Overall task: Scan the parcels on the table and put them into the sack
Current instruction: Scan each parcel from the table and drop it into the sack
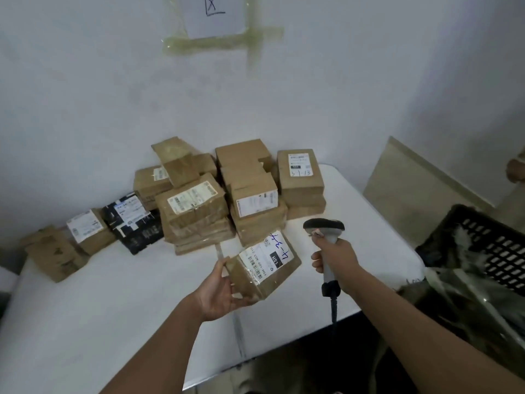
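Box in one hand, scanner in the other

Left hand [224, 291] has its grip curled round a taped cardboard box [262, 265], label up, just above the white desk [113, 308]. Right hand [335, 260] wraps its grip round the scanner [326, 240] handle, just right of the box. More parcels [221, 194] pile up behind, and the sack [468, 294] sits off to the right.

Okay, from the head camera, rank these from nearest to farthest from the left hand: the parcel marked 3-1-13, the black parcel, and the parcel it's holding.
1. Held parcel: in the left hand itself.
2. Black parcel: left of the stack, farther back.
3. Parcel marked 3-1-13: far right of the stack, by the wall.
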